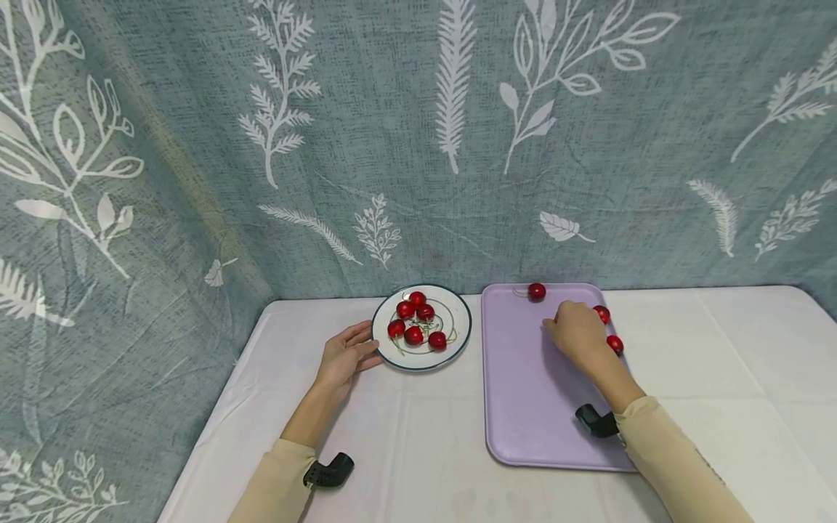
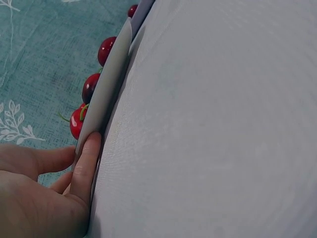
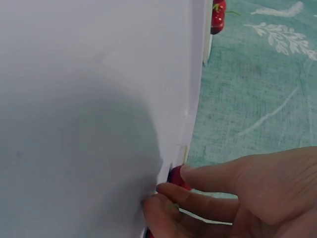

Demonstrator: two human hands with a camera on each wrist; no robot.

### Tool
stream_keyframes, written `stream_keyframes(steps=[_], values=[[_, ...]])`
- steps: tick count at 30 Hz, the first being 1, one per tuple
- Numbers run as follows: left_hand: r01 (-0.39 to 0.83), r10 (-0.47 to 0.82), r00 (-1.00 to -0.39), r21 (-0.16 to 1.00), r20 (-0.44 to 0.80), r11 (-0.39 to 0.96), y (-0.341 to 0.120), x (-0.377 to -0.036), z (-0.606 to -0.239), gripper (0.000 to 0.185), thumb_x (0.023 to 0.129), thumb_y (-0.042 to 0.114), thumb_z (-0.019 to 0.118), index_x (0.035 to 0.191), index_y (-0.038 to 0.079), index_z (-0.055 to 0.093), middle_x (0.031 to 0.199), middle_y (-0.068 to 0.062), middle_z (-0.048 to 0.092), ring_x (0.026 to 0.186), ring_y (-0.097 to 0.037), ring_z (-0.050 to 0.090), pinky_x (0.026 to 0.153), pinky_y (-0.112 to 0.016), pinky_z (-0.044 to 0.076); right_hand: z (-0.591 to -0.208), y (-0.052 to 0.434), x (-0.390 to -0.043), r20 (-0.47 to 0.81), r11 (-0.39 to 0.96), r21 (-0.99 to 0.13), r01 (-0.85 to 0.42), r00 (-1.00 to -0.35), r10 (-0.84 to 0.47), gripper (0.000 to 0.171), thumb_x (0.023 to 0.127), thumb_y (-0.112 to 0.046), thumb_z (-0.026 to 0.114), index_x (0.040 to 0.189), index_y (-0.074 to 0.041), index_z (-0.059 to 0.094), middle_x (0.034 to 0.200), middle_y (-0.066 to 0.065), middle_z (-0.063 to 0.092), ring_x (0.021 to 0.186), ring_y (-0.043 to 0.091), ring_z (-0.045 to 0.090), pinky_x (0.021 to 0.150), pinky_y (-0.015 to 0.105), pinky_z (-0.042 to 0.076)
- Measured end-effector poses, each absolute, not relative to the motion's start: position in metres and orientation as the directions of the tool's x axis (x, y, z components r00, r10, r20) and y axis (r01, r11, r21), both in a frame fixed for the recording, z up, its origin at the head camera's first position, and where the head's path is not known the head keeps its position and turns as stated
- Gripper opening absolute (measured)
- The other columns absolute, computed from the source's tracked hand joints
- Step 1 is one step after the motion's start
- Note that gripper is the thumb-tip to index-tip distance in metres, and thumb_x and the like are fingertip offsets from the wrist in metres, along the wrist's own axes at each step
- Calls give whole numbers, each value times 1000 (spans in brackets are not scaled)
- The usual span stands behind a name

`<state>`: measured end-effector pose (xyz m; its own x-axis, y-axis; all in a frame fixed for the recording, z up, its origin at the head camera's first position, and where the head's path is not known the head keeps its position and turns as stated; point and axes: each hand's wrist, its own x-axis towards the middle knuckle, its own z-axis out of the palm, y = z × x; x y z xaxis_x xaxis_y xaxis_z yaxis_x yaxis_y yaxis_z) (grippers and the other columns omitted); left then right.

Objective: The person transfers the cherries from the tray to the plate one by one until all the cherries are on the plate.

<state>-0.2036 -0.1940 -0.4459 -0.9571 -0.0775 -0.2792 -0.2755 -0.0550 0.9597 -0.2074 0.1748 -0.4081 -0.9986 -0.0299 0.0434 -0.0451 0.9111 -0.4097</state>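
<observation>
A white plate (image 1: 459, 309) with a dark rim holds several red cherries (image 1: 413, 319). My left hand (image 1: 356, 349) lies on the table with straight fingers touching the plate's left rim; the left wrist view shows a finger (image 2: 88, 161) against the plate (image 2: 106, 94), with cherries (image 2: 90, 87) behind it. My right hand (image 1: 565, 327) is over the far part of the purple tray (image 1: 523, 392). In the right wrist view its fingertips (image 3: 166, 198) pinch a red cherry (image 3: 177, 177) on the tray (image 3: 99, 74). Two cherries (image 1: 601, 314) lie just right of that hand, and another cherry (image 1: 537, 291) lies at the tray's far edge.
The table has a white cloth (image 1: 719, 363) and its front-left edge runs near my left sleeve. A grey-blue leaf-print curtain (image 1: 418, 145) hangs close behind the plate and tray. A black wrist mount (image 1: 330, 471) sits on each forearm.
</observation>
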Motion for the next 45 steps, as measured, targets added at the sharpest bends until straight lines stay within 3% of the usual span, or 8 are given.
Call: stream_keyframes(steps=[5, 8, 15, 19, 23, 32, 45], values=[[-277, -74, -957, 959, -280, -56, -195, -203, -446, 51, 95, -8, 55, 144, -2, 43, 141, -23, 49, 94, -13, 66, 76, -26, 62, -406, 176, -207, 100, 901, -424, -90, -994, -52, 17, 87, 2, 58, 86, 8, 74, 86, 26, 70, 77, 41, 67, 62, 52, 58], [-274, -70, -958, 960, -277, -58, -195, -203, -446, 51, 95, -7, 55, 144, -2, 43, 141, -23, 49, 93, -13, 66, 77, -26, 62, -405, 177, -206, 124, 889, -443, -116, -990, -67, 19, 86, 6, 57, 91, 9, 74, 92, 26, 70, 82, 42, 66, 66, 52, 59], [-276, -70, -957, 959, -280, -61, -195, -203, -445, 50, 95, -8, 54, 144, -1, 43, 140, -23, 49, 92, -12, 67, 76, -26, 62, -403, 176, -207, 191, 857, -487, -168, -978, -83, 19, 86, 7, 56, 87, 6, 75, 87, 20, 72, 83, 38, 66, 66, 46, 58], [-280, -77, -956, 958, -285, -64, -195, -203, -444, 50, 95, -8, 54, 143, -1, 44, 140, -24, 50, 92, -12, 67, 76, -26, 62, -402, 171, -209, 188, 825, -538, -173, -979, -82, 16, 85, 8, 60, 87, 6, 75, 87, 19, 72, 73, 29, 63, 55, 33, 51], [-285, -79, -954, 956, -290, -65, -195, -203, -443, 50, 95, -8, 54, 143, -1, 44, 140, -23, 50, 92, -12, 67, 76, -26, 62, -402, 164, -212, 179, 772, -606, -192, -978, -103, 12, 85, 6, 65, 93, 7, 75, 91, 20, 72, 70, 24, 59, 53, 24, 44], [-291, -72, -953, 955, -295, -66, -195, -204, -444, 51, 95, -8, 55, 144, -1, 44, 140, -24, 50, 92, -12, 66, 75, -27, 62, -408, 141, -219, 184, 637, -724, -267, -963, -195, 17, 86, 9, 63, 100, 7, 74, 94, 19, 73, 73, 22, 70, 60, 24, 55], [-289, -72, -953, 955, -294, -70, -194, -204, -445, 51, 94, -9, 55, 143, -2, 44, 139, -25, 50, 88, -11, 67, 74, -26, 62, -413, 116, -226, 199, 538, -783, -313, -945, -261, 20, 84, 13, 64, 101, 11, 73, 93, 23, 72, 72, 22, 70, 57, 15, 50]])
